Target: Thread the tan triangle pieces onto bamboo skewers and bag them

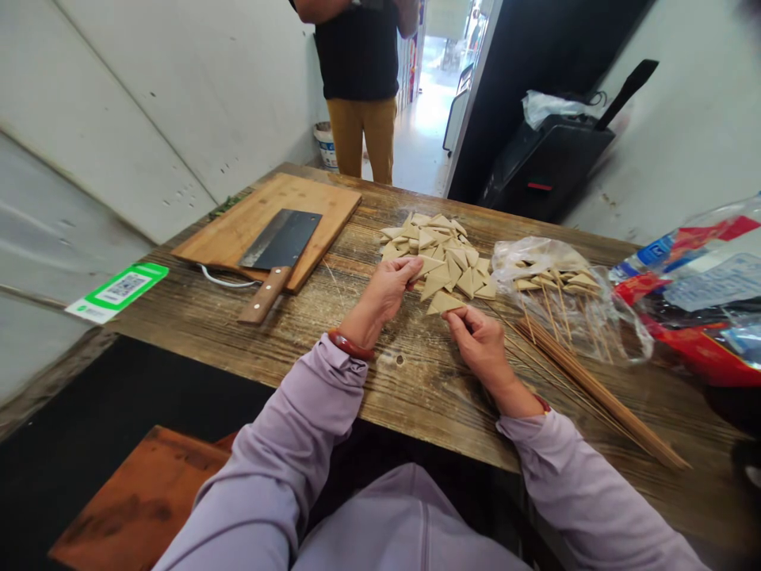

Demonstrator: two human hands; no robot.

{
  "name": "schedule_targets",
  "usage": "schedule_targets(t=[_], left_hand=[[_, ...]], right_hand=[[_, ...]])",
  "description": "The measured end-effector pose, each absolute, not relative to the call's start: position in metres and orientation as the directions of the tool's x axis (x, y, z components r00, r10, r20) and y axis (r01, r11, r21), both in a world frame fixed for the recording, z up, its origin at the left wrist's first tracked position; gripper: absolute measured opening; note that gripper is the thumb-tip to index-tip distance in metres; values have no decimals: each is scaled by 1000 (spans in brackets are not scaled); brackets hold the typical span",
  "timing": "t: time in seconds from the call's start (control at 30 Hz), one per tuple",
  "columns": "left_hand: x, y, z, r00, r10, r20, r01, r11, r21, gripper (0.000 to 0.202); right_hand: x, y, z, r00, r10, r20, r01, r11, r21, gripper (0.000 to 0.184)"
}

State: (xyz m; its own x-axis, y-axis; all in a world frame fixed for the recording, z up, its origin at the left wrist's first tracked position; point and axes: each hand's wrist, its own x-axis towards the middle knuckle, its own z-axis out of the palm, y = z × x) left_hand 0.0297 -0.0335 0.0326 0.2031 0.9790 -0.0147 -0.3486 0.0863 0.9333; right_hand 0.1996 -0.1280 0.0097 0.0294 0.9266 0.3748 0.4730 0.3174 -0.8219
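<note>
My left hand [389, 289] is closed, thumb and fingertips pinched at the edge of a tan triangular slice [429, 266] that looks like dried tofu. Lower and to the right, my right hand [480, 342] pinches another tofu slice [445, 303] by its corner. Just beyond both hands lies a loose pile of tofu slices [438, 236] of the same shape. A bundle of thin wooden skewers [600, 388] rests right of my right hand. Behind it, a clear plastic bag [615, 321] holds several skewers with tofu slices on them.
On the left, a cleaver [282, 240] lies across a wooden cutting board [326, 208], its handle toward me. Red and clear plastic packaging [707, 317] crowds the table's right end. A person [360, 87] stands past the far edge. A green QR card [119, 292] is at the left edge.
</note>
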Motion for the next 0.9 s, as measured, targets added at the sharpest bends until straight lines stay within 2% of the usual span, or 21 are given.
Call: schedule_targets(t=[0.27,0.5,0.73,0.9], left_hand=[[34,-37,32,209,978,20,-340,54,939,40],[32,-41,39,206,979,-13,-332,82,940,26],[33,-40,40,166,986,6,-381,58,923,30],[32,-38,37,63,998,9,-413,18,911,25]], right_hand=[[202,-127,7,47,928,370,464,307,-831,28],[200,-127,3,37,929,367,463,310,-831,26],[199,-126,3,35,942,334,445,284,-849,27],[198,-129,2,-1,941,337,444,302,-844,25]])
